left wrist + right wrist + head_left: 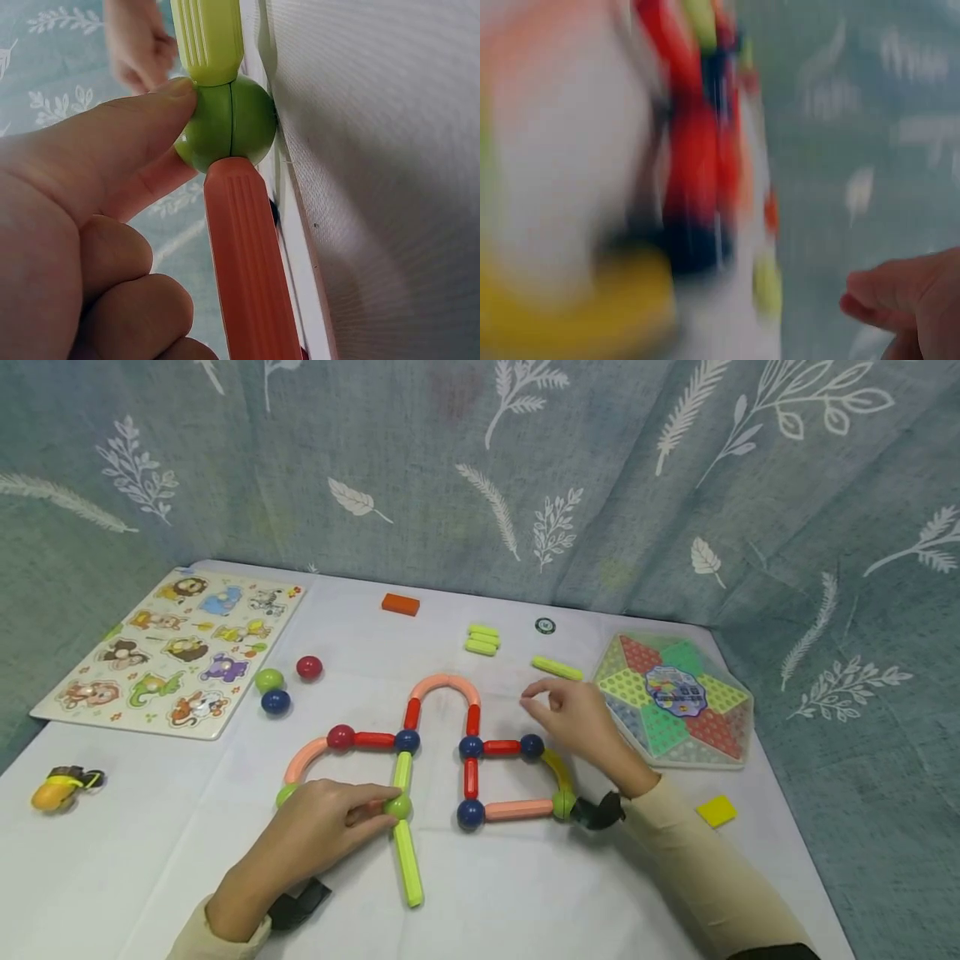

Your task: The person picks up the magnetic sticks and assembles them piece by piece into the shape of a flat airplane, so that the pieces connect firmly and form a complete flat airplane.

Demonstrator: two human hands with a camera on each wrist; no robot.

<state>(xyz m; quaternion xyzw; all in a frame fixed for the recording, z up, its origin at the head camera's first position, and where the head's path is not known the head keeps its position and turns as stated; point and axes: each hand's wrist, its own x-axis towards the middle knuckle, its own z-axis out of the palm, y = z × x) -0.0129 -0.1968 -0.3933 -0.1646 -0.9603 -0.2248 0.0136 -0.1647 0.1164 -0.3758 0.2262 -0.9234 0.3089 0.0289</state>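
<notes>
My left hand (322, 827) pinches a light green ball (400, 807) between thumb and fingertips. Lime sticks run from that ball, one up to a blue ball (407, 741) and a longer lime stick (408, 864) toward me. In the left wrist view an orange-pink stick (251, 262) also meets the ball. My right hand (581, 718) hovers over the table right of the joined shape, fingers loosely bent, nothing seen between them. Nearest to it are another blue ball (532, 746) and a yellow curved piece (557, 770). The right wrist view is blurred.
Behind lie a loose lime stick (557, 668), short lime sticks (482, 641) and an orange block (401, 604). An animal puzzle board (161, 652) lies left, near loose balls (309, 667). At right are a star-patterned game board (675, 702) and a yellow piece (717, 811).
</notes>
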